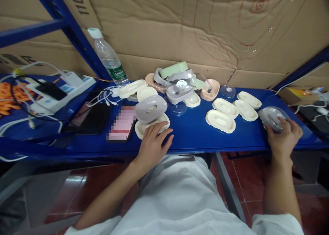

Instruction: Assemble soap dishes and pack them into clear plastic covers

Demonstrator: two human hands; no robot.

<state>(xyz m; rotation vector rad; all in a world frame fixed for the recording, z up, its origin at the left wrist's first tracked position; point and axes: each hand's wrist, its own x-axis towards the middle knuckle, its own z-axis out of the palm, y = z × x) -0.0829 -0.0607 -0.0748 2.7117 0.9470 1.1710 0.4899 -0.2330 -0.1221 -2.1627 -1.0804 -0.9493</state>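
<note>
At the right end of the blue shelf, my right hand (pixel 284 135) is closed on a grey soap box (pixel 269 116) with a clear domed lid. Its thumb lies at the near side and its fingers reach over the top. My left hand (pixel 153 144) is open, with its fingers apart over the near edge of a cream oval tray (pixel 163 120). Just beyond those fingers, a grey oval soap dish (pixel 146 116) with a slot in its middle rests tilted on the cream trays. Several more cream trays (pixel 221 121) lie between my hands.
Behind stands a pile of soap dishes: a green one (pixel 174 69), a peach one (pixel 209 90) and a grey one (pixel 177 96) with a clear lid. Leftward are a phone (pixel 122 123), a water bottle (pixel 110 61) and a power strip (pixel 64 92) with cables. Cardboard (pixel 154 25) backs the shelf.
</note>
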